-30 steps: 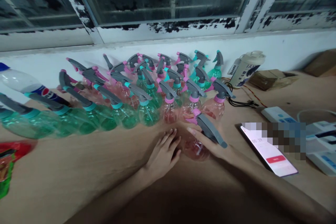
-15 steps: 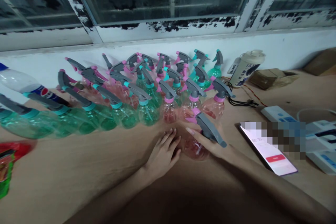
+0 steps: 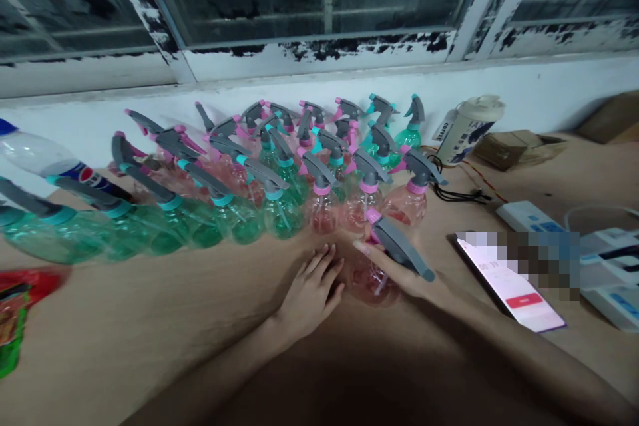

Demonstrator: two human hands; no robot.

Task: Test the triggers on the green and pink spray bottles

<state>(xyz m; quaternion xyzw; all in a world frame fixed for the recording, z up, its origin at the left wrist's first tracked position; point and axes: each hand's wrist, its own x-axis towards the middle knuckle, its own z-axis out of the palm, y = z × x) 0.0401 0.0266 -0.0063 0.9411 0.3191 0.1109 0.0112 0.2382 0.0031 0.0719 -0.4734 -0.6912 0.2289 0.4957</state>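
My right hand [image 3: 399, 276] is wrapped around the neck of a pink spray bottle [image 3: 372, 286], whose grey trigger head slants down to the right. The bottle's base is on the table [image 3: 174, 319]. Just left of it, my left hand [image 3: 312, 293] lies palm down on the tabletop with fingers stretched out, holding nothing. Behind both hands stand several more spray bottles in rows. Green ones such as this green spray bottle [image 3: 282, 216] line the front left. Another pink spray bottle [image 3: 323, 210] stands right of that, nearest my fingertips.
On the right lie a lit phone [image 3: 524, 303] and white power strips [image 3: 529, 216]. Behind them are a paper cup [image 3: 469, 130], black cables [image 3: 462, 194] and a cardboard box [image 3: 514, 150]. A Pepsi bottle [image 3: 44, 156] leans at the left, with a red-green packet [image 3: 17, 319] nearer.
The held bottle's head has shifted very slightly down and right, and its pink trigger is now more hidden by my right fingers. My left hand has stayed in place.
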